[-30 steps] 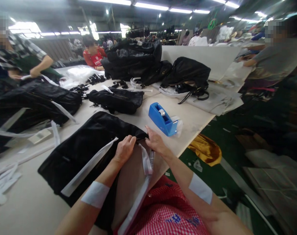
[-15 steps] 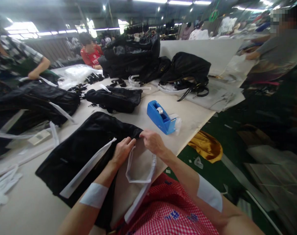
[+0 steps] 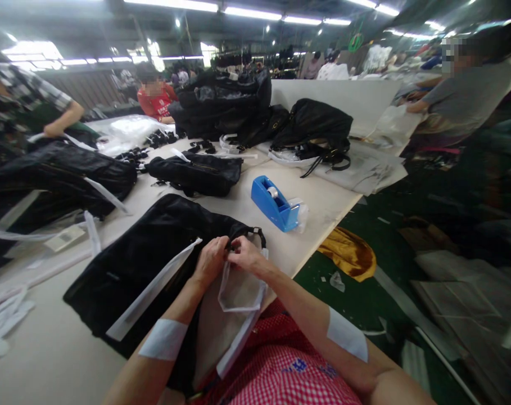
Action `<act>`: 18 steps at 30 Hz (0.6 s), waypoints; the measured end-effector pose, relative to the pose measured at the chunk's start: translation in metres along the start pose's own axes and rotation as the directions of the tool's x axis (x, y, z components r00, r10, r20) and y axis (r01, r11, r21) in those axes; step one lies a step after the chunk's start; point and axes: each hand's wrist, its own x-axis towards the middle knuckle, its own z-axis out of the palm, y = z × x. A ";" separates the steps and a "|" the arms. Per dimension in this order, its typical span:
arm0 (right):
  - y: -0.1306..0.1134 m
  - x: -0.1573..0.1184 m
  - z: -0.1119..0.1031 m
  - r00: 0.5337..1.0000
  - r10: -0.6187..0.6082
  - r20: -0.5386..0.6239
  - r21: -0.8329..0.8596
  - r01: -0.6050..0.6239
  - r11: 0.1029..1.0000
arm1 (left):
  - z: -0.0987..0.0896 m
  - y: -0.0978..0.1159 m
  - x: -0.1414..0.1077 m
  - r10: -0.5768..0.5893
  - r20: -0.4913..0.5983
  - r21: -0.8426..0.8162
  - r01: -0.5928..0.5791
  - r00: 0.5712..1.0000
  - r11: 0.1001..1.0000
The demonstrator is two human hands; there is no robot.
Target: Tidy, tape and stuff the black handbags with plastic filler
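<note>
A black bag point(image 3: 137, 247) lies on the table in front of me, with a white wrapping strip point(image 3: 152, 292) across it. My left hand point(image 3: 213, 259) is closed on the bag's right edge, its fingertips bent together. Close against it, my right hand point(image 3: 247, 256) pinches at the same edge; what exactly sits between its fingertips is hidden. A short black strap with a metal buckle point(image 3: 256, 230) sticks out beyond the right hand. Below both hands hangs a loop of white-wrapped strap point(image 3: 242, 308), running down to my checked apron.
A blue tape dispenser point(image 3: 274, 203) stands beyond my right hand. Behind it lie a smaller black bag point(image 3: 196, 173) and a pile of black bags point(image 3: 225, 107). A co-worker in a checked shirt point(image 3: 48, 95) handles another bag. Yellow cloth point(image 3: 350, 253) lies past the table edge.
My right hand has drawn in toward the left and slightly down, closer to my left hand. The buckled black strap now shows behind it. The view has shifted a little.
</note>
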 end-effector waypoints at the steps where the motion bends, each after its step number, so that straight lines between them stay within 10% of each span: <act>1: -0.002 0.000 0.004 0.999 -0.037 -0.037 -0.109 0.033 0.993 | 0.000 0.000 -0.001 -0.005 -0.002 -0.020 0.005 1.000 1.000; 18: -0.014 -0.021 0.007 0.954 -0.283 -0.094 -0.801 0.096 0.591 | 0.001 -0.001 -0.007 -0.011 -0.095 -0.244 -0.013 0.995 0.970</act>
